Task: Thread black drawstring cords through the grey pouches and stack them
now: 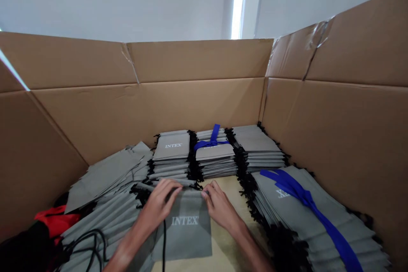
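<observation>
A flat grey fabric drawstring pouch [188, 242] with white INTEX lettering lies in front of me on a pale yellowish surface. My left hand [162, 199] pinches its top left corner, thumb against fingers. At the top right corner, my right hand [219, 206] has thumb and fingertips closed on the edge. A black cord [164, 242] hangs down below my left hand; where it runs under the fingers is hidden. Just left of the pouch, a fanned pile of similar grey pouches [111, 216] reaches under my left forearm.
Tall cardboard walls [197, 100] surround the area. Stacks of grey pouches [174, 153] with black cord ends stand along the back. One rear stack carries a blue ribbon [212, 141]; another pouch stack [331, 221] on the right has one too. Red and black fabric [57, 219] lies at left.
</observation>
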Available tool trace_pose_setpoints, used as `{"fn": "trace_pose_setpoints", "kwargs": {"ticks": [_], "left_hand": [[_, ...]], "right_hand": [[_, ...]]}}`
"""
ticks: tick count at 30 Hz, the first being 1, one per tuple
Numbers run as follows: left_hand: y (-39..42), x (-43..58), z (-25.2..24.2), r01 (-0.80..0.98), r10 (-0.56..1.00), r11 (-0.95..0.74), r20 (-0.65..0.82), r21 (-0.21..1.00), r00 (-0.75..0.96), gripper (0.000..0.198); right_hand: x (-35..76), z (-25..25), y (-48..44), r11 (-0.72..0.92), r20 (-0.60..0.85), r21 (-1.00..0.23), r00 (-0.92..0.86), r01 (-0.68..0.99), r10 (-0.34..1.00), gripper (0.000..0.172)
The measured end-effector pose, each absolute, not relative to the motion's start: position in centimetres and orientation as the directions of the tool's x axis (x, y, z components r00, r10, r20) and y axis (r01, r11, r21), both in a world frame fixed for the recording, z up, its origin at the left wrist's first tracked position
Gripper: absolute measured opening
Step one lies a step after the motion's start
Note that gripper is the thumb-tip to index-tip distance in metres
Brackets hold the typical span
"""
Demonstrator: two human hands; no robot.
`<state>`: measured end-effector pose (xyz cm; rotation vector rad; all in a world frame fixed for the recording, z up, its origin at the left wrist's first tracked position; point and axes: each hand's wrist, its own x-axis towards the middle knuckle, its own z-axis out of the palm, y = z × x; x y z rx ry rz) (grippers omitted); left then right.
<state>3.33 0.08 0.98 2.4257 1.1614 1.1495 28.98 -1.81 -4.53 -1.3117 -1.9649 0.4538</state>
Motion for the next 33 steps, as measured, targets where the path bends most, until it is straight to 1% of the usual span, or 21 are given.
{"fn": "trace_pose_setpoints", "kwargs": {"ticks": [1,3,6,8,13,17,20,23,25,27,30,33], "left_hand": [[0.4,2.2,1.1,0.584,0.746,-0.645,0.573,0.493,0.339,0.028],[1.1,0.1,1.1,0.607,0.788,-0.589,0.545,0.533,0.286,0.032],[1.8,-1.6,0.4,0.604,0.84,-0.526,0.477,0.599,0.258,0.037],[2.1,-1.8,-0.3,0.592,0.85,-0.513,0.465,0.622,0.248,0.04],[2.1,-1.3,-1.3,0.583,0.857,-0.505,0.449,0.637,0.252,0.041],[1.6,-1.2,-1.2,0.603,0.853,-0.512,0.443,0.612,0.276,0.037],[1.4,-1.1,-1.5,0.612,0.857,-0.492,0.466,0.618,0.218,0.034],[1.5,-1.1,-2.0,0.527,0.886,-0.433,0.453,0.731,0.1,0.037],[1.8,-1.2,-2.4,0.421,0.912,-0.382,0.41,0.822,0.028,0.042],[1.9,-1.4,-2.5,0.335,0.931,-0.331,0.363,0.882,-0.034,0.049],[1.9,-1.6,-2.3,0.278,0.946,-0.281,0.314,0.918,-0.08,0.057],[1.7,-1.6,-1.8,0.278,0.961,-0.247,0.273,0.928,-0.055,0.063]], "right_hand": [[29.4,-4.5,-1.6,0.414,0.378,-0.628,-0.206,0.66,0.902,0.022],[30.1,-4.4,-1.3,0.401,0.389,-0.614,-0.182,0.68,0.903,0.022],[30.7,-4.1,-1.2,0.396,0.387,-0.587,-0.185,0.706,0.903,0.019],[30.9,-3.9,-1.3,0.4,0.384,-0.566,-0.199,0.721,0.902,0.018],[31.0,-3.8,-1.3,0.418,0.381,-0.532,-0.232,0.737,0.895,0.016],[30.7,-4.3,-1.3,0.417,0.385,-0.533,-0.227,0.737,0.895,0.015],[30.4,-4.6,-1.4,0.405,0.372,-0.542,-0.222,0.736,0.901,0.017],[30.4,-4.8,-1.4,0.405,0.364,-0.57,-0.222,0.714,0.904,0.017],[30.4,-4.8,-1.3,0.402,0.36,-0.595,-0.216,0.696,0.908,0.018],[30.3,-5.0,-1.3,0.396,0.356,-0.616,-0.208,0.681,0.911,0.019],[30.1,-5.1,-1.2,0.395,0.357,-0.642,-0.199,0.657,0.913,0.02],[29.8,-5.2,-1.3,0.395,0.359,-0.661,-0.193,0.638,0.913,0.02]]}}
